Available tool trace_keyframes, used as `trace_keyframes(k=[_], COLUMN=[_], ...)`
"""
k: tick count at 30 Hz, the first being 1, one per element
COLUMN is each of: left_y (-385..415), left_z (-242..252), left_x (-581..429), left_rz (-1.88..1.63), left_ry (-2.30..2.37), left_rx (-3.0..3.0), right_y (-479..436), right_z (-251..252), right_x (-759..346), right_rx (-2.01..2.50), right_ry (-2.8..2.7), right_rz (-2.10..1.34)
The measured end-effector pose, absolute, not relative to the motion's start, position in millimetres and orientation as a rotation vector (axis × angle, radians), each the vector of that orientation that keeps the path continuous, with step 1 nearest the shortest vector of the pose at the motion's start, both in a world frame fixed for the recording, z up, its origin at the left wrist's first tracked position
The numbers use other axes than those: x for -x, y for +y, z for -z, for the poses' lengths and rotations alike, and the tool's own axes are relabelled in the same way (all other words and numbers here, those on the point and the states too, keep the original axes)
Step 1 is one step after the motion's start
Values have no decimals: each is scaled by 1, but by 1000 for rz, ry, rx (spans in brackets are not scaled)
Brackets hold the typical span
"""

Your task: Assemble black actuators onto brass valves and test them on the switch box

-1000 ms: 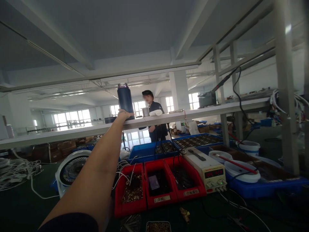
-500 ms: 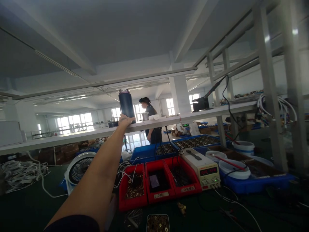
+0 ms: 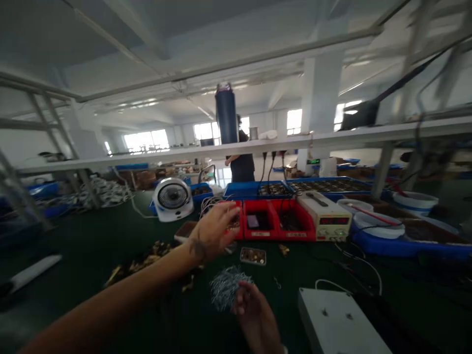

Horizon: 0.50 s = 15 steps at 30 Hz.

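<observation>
My left hand (image 3: 216,227) is off the bottle and reaches over the bench in front of the red bins, fingers apart and holding nothing. The dark blue bottle (image 3: 226,115) stands upright on the white shelf (image 3: 162,154). Low in the view, my right hand (image 3: 258,314) is curled closed beside a pile of small silvery wire pieces (image 3: 226,287); whether anything is in its fingers is hidden. Between the hands and the bins lies a small clear box of round brass-coloured parts (image 3: 252,256). Loose brass-coloured pieces (image 3: 151,259) lie beneath and beyond my left forearm.
Three red bins (image 3: 258,235) stand beside a power supply (image 3: 324,221). A white fan (image 3: 173,200) is at the left. A blue tray (image 3: 413,250) with white tubs is at the right, a pale box with switches (image 3: 342,322) nearer. Behind the shelf stands a person (image 3: 242,167).
My left hand has let go of the bottle on the shelf and come down over the bench. The view has tipped downward, and my right hand now shows.
</observation>
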<state>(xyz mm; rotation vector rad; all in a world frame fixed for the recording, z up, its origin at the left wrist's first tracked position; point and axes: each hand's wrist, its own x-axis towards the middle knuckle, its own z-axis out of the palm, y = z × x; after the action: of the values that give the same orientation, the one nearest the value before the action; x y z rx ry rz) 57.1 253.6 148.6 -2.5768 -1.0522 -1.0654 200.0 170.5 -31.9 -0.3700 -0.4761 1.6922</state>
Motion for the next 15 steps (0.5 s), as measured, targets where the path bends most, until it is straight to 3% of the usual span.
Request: trace_keyframes(k=[3, 6, 11, 15], left_y=[177, 126, 72, 26], left_z=[-71, -35, -65, -108], left_x=[-13, 24, 58, 64], left_rz=[1016, 1209, 1509, 2034], left_ry=[-943, -1138, -1446, -1147], left_rx=[2720, 2637, 2454, 2322], right_y=[162, 147, 114, 79], right_z=[19, 7, 3, -22], right_x=[-196, -192, -181, -179], right_rx=[393, 435, 523, 578], right_ry=[-577, -708, -908, -1006], right_rz=[-1684, -1682, -1608, -1367])
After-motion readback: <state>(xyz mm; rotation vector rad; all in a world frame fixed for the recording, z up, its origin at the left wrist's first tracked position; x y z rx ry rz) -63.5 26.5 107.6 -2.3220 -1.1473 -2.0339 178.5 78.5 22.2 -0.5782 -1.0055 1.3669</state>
